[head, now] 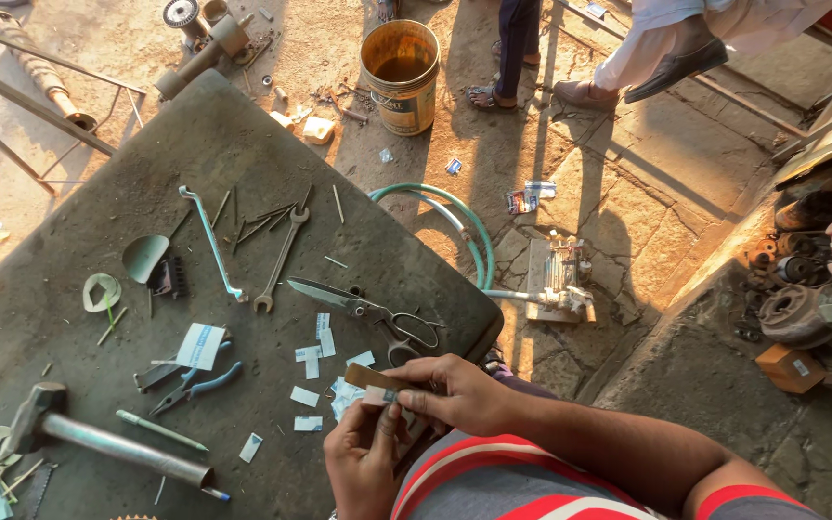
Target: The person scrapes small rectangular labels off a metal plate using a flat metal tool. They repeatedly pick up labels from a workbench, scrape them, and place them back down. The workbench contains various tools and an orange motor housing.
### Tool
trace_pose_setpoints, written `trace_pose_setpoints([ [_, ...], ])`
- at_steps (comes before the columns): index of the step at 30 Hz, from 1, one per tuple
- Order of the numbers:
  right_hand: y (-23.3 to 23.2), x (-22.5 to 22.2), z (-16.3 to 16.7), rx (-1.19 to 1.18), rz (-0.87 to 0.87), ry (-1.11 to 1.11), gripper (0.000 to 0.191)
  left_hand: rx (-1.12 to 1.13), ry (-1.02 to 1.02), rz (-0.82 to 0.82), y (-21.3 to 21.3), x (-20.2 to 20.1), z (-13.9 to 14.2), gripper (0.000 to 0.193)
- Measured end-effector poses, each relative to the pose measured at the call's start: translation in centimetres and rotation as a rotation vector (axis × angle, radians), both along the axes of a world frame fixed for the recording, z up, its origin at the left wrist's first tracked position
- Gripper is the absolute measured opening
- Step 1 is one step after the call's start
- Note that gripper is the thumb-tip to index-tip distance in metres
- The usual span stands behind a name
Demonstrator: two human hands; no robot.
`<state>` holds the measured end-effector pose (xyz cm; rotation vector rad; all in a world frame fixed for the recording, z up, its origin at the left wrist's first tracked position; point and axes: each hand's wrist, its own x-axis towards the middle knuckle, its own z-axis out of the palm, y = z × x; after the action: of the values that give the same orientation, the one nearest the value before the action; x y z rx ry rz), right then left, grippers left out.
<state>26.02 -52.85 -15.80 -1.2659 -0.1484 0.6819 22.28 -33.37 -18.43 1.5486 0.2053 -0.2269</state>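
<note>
Cardboard strip [370, 377], brown and flat, sits between your two hands at the near edge of the dark worktable [69, 193], just below the scissors [363, 309]. Your right hand [455, 393] is curled over it from the right, fingers closed on its upper end. Your left hand [363, 453] comes up from below, thumb and fingers pinched on a small pale paper piece [376, 397] pressed against the strip. Both hands are closed down tight, with no open palm showing.

Count what lies about you: one pair of scissors with black handles lying open, two spanners, a plain one [279, 262] and a light blue one [212, 243], one hammer [98, 438] with a metal shaft, one pair of blue-handled pliers [195, 385], one green pen-like tool [161, 430]. Loose nails lie scattered between the spanners; you cannot count them exactly.

Small white paper slips [305, 396] with blue print lie scattered near the strip, about eight of them, all rectangular. One larger white and blue card [200, 346] lies tilted beside the pliers. Off the table, a yellow bucket [401, 77] carries a dark printed band on its side, and two small blue and white wrappers [530, 196] lie on the stone floor beside the green hose [464, 226].
</note>
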Motion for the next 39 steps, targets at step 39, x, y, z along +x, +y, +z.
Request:
trace_pose_setpoints([
  [39,-11.6,6.4,5.7,-0.427,-0.672,-0.074,0.031,0.109,0.255,-0.033,2.6,1.3,-0.5,0.016],
])
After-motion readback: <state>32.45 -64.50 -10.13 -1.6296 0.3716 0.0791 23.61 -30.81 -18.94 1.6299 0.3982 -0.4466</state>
